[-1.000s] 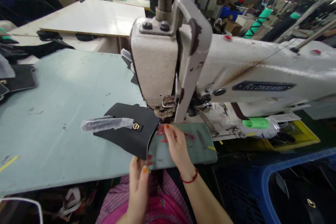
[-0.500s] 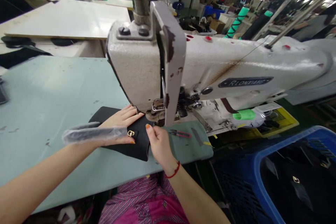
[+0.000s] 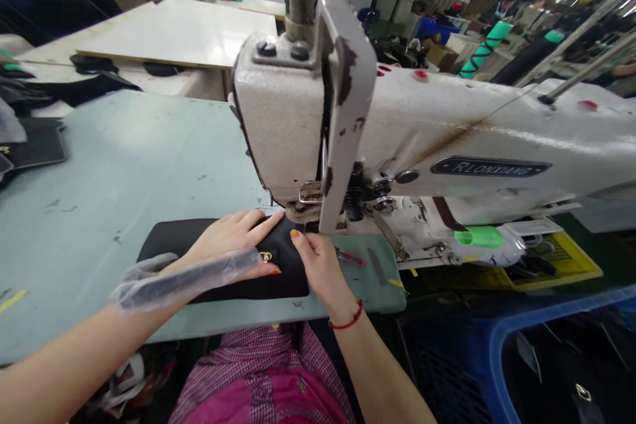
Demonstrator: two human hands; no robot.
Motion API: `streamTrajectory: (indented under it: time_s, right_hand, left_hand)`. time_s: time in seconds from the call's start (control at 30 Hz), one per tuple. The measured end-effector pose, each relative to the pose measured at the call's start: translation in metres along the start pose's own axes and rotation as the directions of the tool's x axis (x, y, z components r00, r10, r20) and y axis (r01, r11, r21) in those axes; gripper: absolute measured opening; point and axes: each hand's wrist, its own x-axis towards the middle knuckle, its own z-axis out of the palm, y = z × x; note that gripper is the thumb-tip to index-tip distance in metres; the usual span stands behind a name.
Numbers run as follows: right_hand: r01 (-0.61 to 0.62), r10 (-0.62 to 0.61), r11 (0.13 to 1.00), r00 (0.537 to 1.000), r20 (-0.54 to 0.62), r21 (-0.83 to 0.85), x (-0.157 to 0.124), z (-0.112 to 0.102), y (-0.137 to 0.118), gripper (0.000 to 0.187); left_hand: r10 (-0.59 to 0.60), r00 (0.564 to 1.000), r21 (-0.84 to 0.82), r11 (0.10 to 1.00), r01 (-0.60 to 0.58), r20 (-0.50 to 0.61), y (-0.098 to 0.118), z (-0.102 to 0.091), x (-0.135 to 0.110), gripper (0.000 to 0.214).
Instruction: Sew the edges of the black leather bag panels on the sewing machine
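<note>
A black leather piece [image 3: 169, 245] with a small gold buckle [image 3: 266, 256] lies on the pale green table [image 3: 124, 165] under the head of a white sewing machine [image 3: 308, 106]. My left hand [image 3: 233, 238] lies flat on the piece, fingers stretched toward the needle. A strap wrapped in clear plastic [image 3: 179, 281] runs across my left wrist. My right hand [image 3: 318, 262] rests on the piece's right edge by the presser foot, its fingers curled on the leather.
Red thread snips [image 3: 350, 257] lie right of my right hand. A blue crate [image 3: 497, 344] with black pieces stands at the lower right. More black pieces [image 3: 34, 146] lie at the far left. Another person stands at the back tables.
The black piece has been turned and now lies long and flat along the table's front edge. Both hands have shifted with it toward the needle.
</note>
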Motion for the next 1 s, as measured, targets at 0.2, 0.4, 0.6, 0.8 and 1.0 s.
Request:
streamTrajectory:
  time_s: [0.2, 0.4, 0.6, 0.8, 1.0]
  right_hand:
    - [-0.062, 0.057, 0.997, 0.994, 0.091, 0.053, 0.008, -0.011, -0.001, 0.048]
    - [-0.013, 0.006, 0.997, 0.996, 0.088, 0.082, 0.009, -0.016, 0.000, 0.051]
    - [0.028, -0.030, 1.000, 0.993, 0.113, 0.011, -0.038, -0.024, 0.026, 0.046]
    - [0.070, -0.064, 0.997, 0.990, 0.125, -0.041, -0.061, -0.022, 0.047, 0.047]
    - [0.041, -0.045, 0.999, 0.989, 0.139, 0.034, -0.056, -0.018, 0.042, 0.051]
  left_hand:
    - [-0.119, 0.992, 0.001, 0.993, 0.119, 0.030, 0.018, -0.008, -0.002, 0.088]
    - [-0.143, 0.990, 0.035, 0.989, 0.142, 0.005, 0.023, -0.018, 0.001, 0.083]
    - [-0.121, 0.993, 0.055, 0.991, 0.121, -0.008, 0.019, -0.019, 0.002, 0.083]
    - [-0.133, 0.991, 0.075, 0.988, 0.131, 0.018, 0.019, -0.019, 0.003, 0.082]
    - [-0.086, 0.996, 0.062, 0.994, 0.085, 0.018, 0.013, -0.023, 0.007, 0.082]
